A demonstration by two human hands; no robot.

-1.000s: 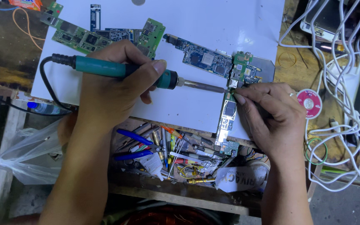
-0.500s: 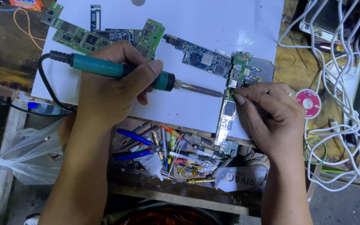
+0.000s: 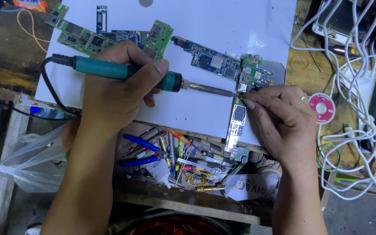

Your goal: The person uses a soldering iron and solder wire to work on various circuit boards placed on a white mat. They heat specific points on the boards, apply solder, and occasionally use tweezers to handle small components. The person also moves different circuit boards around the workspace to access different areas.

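- Narrow circuit board (image 3: 236, 124): lies on the white sheet (image 3: 222, 26) at its near right edge, long axis running near-to-far; its near end overhangs the sheet above the tool clutter. Its far end meets a small green board (image 3: 251, 72) and a grey plate (image 3: 275, 69).
- Working point: the junction of the narrow board's far end and the green board, just left of the right hand's fingertips (image 3: 249, 103).
- Soldering iron (image 3: 153, 77): teal handle, long axis lying left-to-right; the metal tip ends at the junction. Whether the tip touches the board cannot be told.
- Left hand (image 3: 118, 85): fingers wrapped closed around the iron's handle, thumb on the near side by the collar. The hand sits well left of the junction; only the iron's shaft spans the gap.
- Right hand (image 3: 283, 119): the nearer hand to the junction, approaching from the right; thumb and forefinger pinched together at the board's far end. What, if anything, lies between them is too small to tell.
- Blue circuit board (image 3: 214, 61): lies just far-left of the junction, tilted diagonally.
- Further boards (image 3: 92, 39): far left on the sheet, well apart from the work.
- Blue-handled pliers (image 3: 142, 152): among loose tools, near side, between the two forearms.
- Pink solder reel (image 3: 321, 108): just right of the right hand, beside tangled white cables (image 3: 353, 87).
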